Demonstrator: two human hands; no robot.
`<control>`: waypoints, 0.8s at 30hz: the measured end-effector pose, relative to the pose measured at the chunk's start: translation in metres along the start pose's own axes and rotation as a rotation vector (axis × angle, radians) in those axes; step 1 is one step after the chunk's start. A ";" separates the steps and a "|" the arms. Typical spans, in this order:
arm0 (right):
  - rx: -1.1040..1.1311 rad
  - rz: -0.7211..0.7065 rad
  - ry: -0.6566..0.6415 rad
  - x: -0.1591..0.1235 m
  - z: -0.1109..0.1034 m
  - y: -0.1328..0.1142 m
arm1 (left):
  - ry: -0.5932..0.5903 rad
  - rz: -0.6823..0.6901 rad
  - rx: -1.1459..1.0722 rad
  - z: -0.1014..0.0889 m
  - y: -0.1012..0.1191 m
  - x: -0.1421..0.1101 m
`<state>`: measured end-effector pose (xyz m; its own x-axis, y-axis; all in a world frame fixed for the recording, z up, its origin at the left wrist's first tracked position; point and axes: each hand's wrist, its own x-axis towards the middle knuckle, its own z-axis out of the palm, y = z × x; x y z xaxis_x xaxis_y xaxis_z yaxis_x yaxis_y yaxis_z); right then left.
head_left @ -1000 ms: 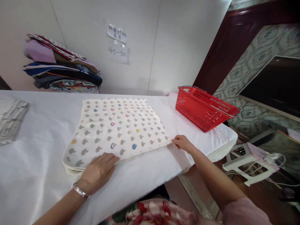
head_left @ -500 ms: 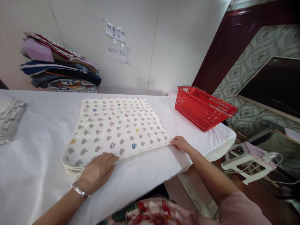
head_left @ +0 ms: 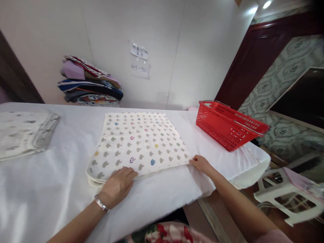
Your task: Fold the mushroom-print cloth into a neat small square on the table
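A cream cloth printed with small mushrooms (head_left: 141, 143) lies folded flat on the white table (head_left: 50, 175). My left hand (head_left: 117, 185) rests palm down on its near left edge, fingers stretched out over the hem. A silver bracelet (head_left: 100, 204) is on that wrist. My right hand (head_left: 201, 163) sits at the cloth's near right corner, fingers curled against the edge; I cannot make out whether it pinches the fabric.
A red plastic basket (head_left: 229, 123) stands on the table's right end. A pile of folded fabrics (head_left: 89, 82) leans against the back wall. Another folded pale cloth (head_left: 24, 133) lies at the far left. A white stool (head_left: 288, 199) stands on the floor to the right.
The view has swung left and pulled back, showing more of the folded cloth at the left. Both hands stay at the cloth's near edge.
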<state>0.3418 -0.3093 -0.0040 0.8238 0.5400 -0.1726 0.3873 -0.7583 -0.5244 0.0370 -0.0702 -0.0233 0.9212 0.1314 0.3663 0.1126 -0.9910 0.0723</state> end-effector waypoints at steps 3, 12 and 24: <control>0.169 -0.004 -0.024 -0.003 0.000 0.001 | 0.047 0.008 -0.002 -0.005 0.002 0.000; 0.628 0.002 -0.098 -0.009 0.002 0.001 | 0.083 -0.046 0.075 -0.015 0.002 -0.011; 0.745 -0.054 -0.255 0.000 0.002 0.008 | 0.096 -0.173 0.206 -0.025 -0.058 -0.066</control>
<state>0.3435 -0.3147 -0.0100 0.6564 0.7045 -0.2698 -0.0299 -0.3330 -0.9425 -0.0400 -0.0206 -0.0288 0.8430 0.2914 0.4522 0.3479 -0.9364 -0.0451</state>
